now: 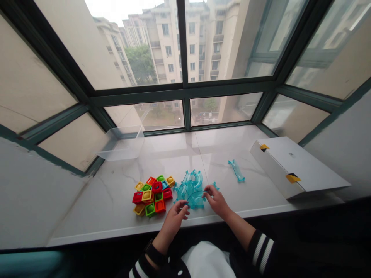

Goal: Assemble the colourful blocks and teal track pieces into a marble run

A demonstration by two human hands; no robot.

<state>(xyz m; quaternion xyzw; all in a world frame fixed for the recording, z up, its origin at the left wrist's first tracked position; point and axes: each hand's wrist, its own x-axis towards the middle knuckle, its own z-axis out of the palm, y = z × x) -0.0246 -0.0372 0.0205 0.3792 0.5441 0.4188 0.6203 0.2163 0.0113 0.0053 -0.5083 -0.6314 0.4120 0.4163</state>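
My left hand and my right hand pinch the two ends of a curved, translucent blue track piece, held just over the sill's near part. Behind and below it is a heap of similar blue track pieces, some of them curved. Part of another blue piece shows just beyond my right fingers. Left of the heap, red, yellow, green, orange and blue toy blocks lie piled together, many with a round hollow on top. A single blue track piece lies apart, farther right.
A clear plastic bin stands at the back left of the white marbled windowsill. On the right is a white box with yellow-and-black tabs. Green-framed windows rise behind; the sill's front edge runs close to my body.
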